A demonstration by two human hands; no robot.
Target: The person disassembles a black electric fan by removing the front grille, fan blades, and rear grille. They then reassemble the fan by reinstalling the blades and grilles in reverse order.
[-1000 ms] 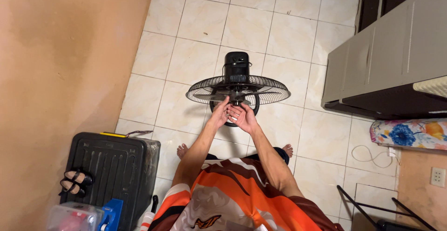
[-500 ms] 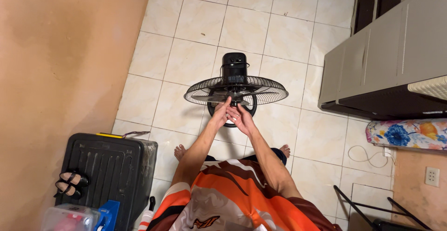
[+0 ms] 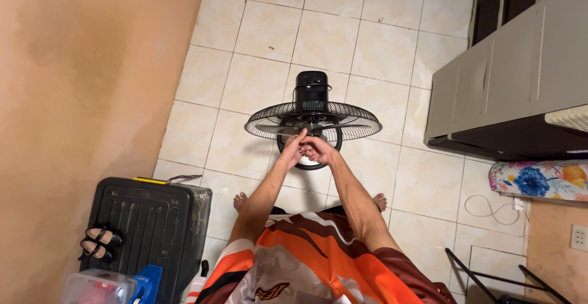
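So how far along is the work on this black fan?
The fan stands upright on the tiled floor, grille still closed around the blades, so nothing looks removed yet. In hand: left hand and right hand meet at the grille's front centre. Their grip is too small to tell. Any opening remains.

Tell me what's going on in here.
A person in an orange shirt stands over a black pedestal fan on the tiled floor. Both hands meet at the front centre of its grille: the left hand points a finger up against it, and the right hand is curled beside it. A black suitcase stands by the wall.
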